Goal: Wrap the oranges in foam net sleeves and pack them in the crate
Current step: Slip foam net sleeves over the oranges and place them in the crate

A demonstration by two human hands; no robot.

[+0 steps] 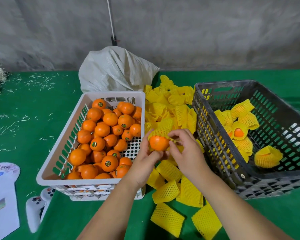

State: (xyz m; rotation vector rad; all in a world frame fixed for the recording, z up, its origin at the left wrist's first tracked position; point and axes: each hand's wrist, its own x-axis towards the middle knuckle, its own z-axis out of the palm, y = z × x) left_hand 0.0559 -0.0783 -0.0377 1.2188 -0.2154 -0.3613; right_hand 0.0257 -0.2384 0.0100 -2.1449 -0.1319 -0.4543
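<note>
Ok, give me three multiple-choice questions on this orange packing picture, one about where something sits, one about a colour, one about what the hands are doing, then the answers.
1. Where does the loose pile of foam net sleeves lie?
A. Between the white crate and the black crate
B. Inside the white crate
C. On the white sack

2. What colour is the cloth on the table?
A. Blue
B. Green
C. Grey

3. What is the left hand doing?
A. Resting flat on the table
B. Reaching into the black crate
C. Holding an orange

Answers: 1 A, the yellow sleeves fill the gap between both crates. 2 B, green shows all around. 3 C, it grips the orange while the right hand pulls a sleeve over it.
</note>
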